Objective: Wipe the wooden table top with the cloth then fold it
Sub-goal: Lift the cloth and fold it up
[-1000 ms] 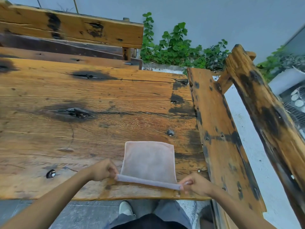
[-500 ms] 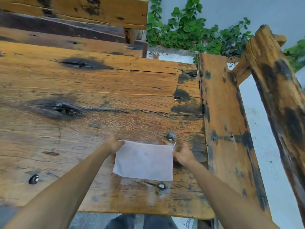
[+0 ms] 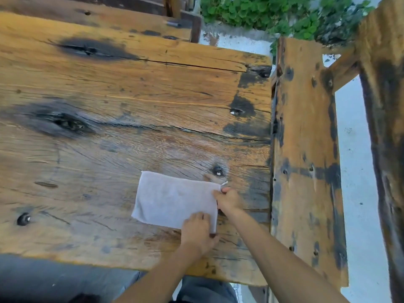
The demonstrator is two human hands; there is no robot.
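Note:
A pale grey cloth [image 3: 172, 201], folded into a flat rectangle, lies on the wooden table top [image 3: 131, 101] near its front right corner. My left hand [image 3: 197, 234] pinches the cloth's near right corner. My right hand [image 3: 228, 200] pinches the far right corner, thumb and fingers closed on the edge. Both hands sit at the cloth's right side; its left part lies flat and free.
A wooden bench [image 3: 306, 149] runs along the table's right side, with a thick backrest beam [image 3: 384, 106] beyond it. Another bench [image 3: 109, 20] lies across the far side. Green plants [image 3: 273, 14] grow at the top. Dark knots and bolt heads [image 3: 23, 219] dot the table.
The cloth's near edge was lifted and folded over to the far edge. Then my left hand crossed from the cloth's left corner to its near right corner; my right hand stayed at the right edge.

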